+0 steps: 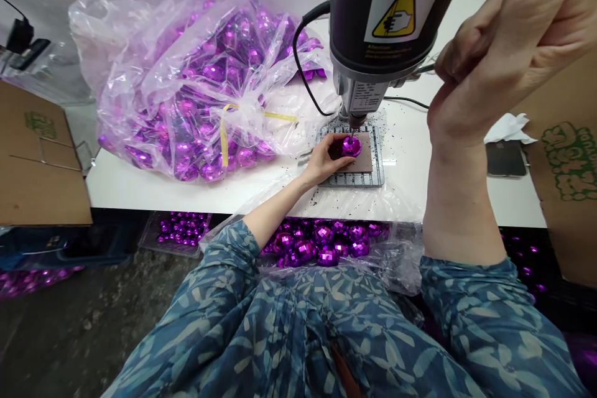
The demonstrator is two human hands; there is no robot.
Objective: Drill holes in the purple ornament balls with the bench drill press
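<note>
A shiny purple faceted ball (351,146) sits on a brown board (366,161) under the bench drill press (359,84). The thumb and fingers of my left hand (324,160) curve round it from the left and steady it. The drill bit (351,134) comes down onto the top of the ball. My right hand (508,43) is raised at the upper right, its fingers wrapped round the drill press lever (425,69), most of which the hand hides. Below the board lies the slotted metal base (377,181) with dark shavings about it.
A clear plastic bag (186,87) full of purple balls fills the table's left side. More purple balls (321,242) lie in plastic at my lap. Cardboard boxes (41,155) stand left and right. A phone (506,158) and white tissue (510,129) lie at right.
</note>
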